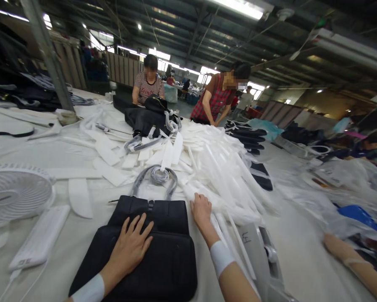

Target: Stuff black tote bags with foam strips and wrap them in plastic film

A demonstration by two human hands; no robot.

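Left hand (130, 244) spread flat on the black handbag (171, 256), bag lying on the white table (69, 239), right hand (201, 208) curled beside white packing sheets (221, 167), any pinch impossible to tell

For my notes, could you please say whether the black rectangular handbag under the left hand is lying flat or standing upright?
Flat: the black rectangular handbag shows its broad face upward, the left hand spread on it.

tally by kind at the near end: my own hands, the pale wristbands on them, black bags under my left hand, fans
left hand and right hand: 2
pale wristbands: 2
black bag: 1
fan: 1
total: 6
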